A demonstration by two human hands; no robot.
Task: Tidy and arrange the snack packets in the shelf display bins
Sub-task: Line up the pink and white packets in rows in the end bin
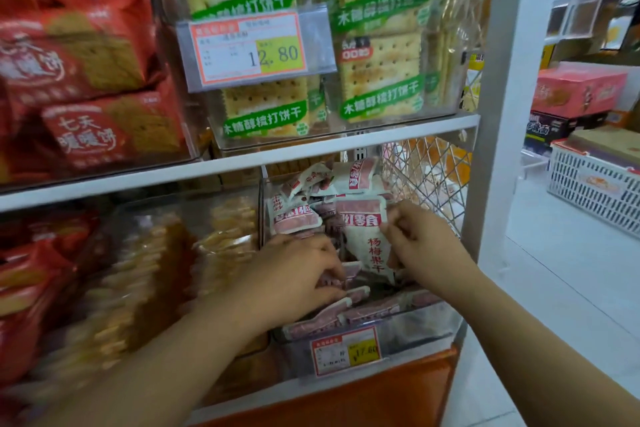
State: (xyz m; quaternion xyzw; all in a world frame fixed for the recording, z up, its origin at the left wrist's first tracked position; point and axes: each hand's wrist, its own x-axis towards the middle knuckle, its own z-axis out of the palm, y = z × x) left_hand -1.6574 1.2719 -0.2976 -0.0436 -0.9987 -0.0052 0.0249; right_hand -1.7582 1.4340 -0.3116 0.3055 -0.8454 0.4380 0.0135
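A clear display bin [426, 329] on the lower shelf holds several small white-and-red snack packets [349, 180], heaped at the back and lying flat at the front. My right hand [420, 239] pinches one white packet [367, 243] with red lettering and holds it upright above the bin. My left hand [298, 274] reaches into the bin with its fingers curled round flat packets [349, 291] near the bin's middle.
Green-labelled cracker packs [381, 80] fill the bins above, behind a 12.80 price tag [249, 47]. Red biscuit bags [86, 80] and clear-wrapped biscuits [156, 270] lie to the left. A white shelf post [498, 114] and a white crate [595, 184] stand to the right.
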